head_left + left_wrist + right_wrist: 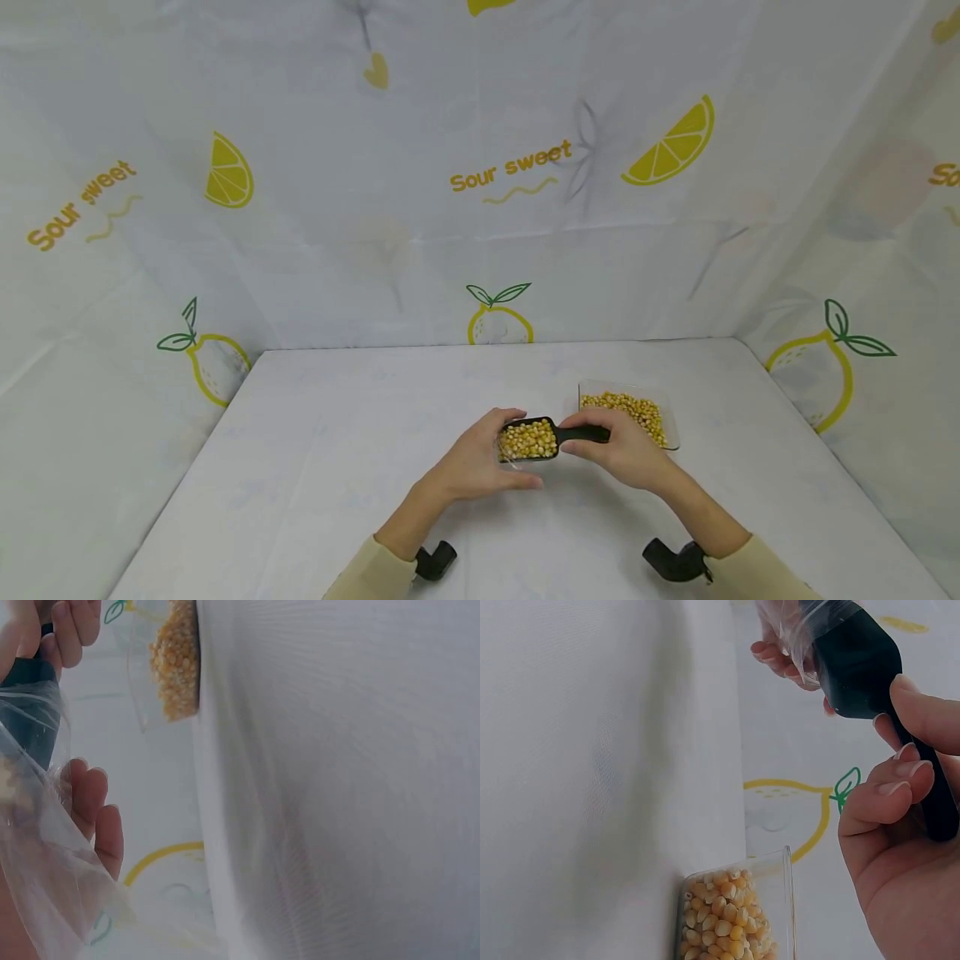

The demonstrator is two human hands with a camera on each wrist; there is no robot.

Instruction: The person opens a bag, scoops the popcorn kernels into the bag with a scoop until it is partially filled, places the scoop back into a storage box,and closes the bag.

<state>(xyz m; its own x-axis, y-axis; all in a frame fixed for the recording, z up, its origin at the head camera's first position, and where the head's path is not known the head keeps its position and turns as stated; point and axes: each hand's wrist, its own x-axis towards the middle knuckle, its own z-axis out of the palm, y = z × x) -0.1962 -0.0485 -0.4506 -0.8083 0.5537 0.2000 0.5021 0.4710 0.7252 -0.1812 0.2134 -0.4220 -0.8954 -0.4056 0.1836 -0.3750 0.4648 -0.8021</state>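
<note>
My right hand (pixel 626 458) grips the handle of a black scoop (pixel 585 432), thumb on one side and fingers curled on the other. Yellow corn kernels (pixel 529 440) fill the scoop, which lies roughly level above the table. A clear plastic bag (pixel 52 881) is held in my left hand (pixel 476 467), its thumb and fingers curved around the bag's mouth. The scoop's front end is inside that mouth, as both wrist views show. Most of the bag is hidden behind the left hand in the head view.
A clear rectangular container (pixel 672 421) with more corn kernels (pixel 720 919) stands on the white table (pixel 337 433) behind my right hand. Lemon-printed white cloth (pixel 360 275) hangs around the back and sides. Black wrist devices (pixel 437 562) sit under both forearms.
</note>
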